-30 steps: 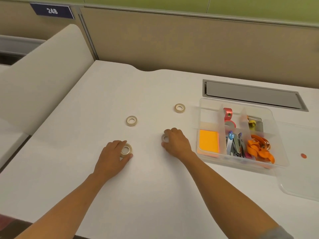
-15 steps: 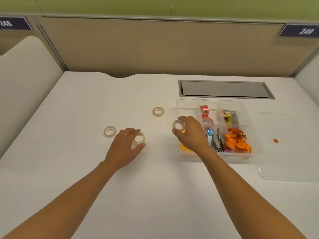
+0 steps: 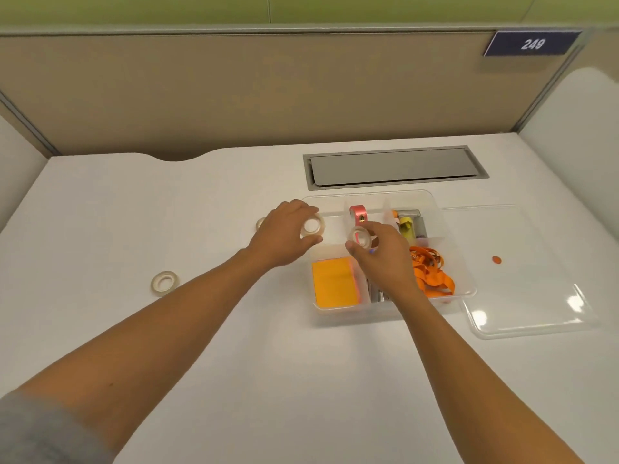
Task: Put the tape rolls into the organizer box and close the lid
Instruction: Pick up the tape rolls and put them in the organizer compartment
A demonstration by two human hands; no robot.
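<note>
The clear organizer box [image 3: 464, 262] stands open on the white desk, right of centre. My left hand [image 3: 284, 236] holds a clear tape roll [image 3: 312, 226] over the box's back left compartment. My right hand [image 3: 382, 256] holds a second clear tape roll [image 3: 359, 236] above the middle of the box. A third tape roll [image 3: 164, 283] lies flat on the desk to the left. A fourth tape roll [image 3: 260, 224] peeks out from behind my left hand. The clear lid [image 3: 522, 296] lies flat on the desk, right of the box.
The box holds an orange note pad [image 3: 335, 286], a pink ribbon spool [image 3: 358, 214], orange ribbon [image 3: 432, 272], clips and a yellow item. A grey cable hatch [image 3: 395, 167] is set into the desk behind the box. Beige partition walls close the back and sides.
Both hands have carried their tape rolls to the right and up from the desk, and now hover over the box. My view has swung to the right.
</note>
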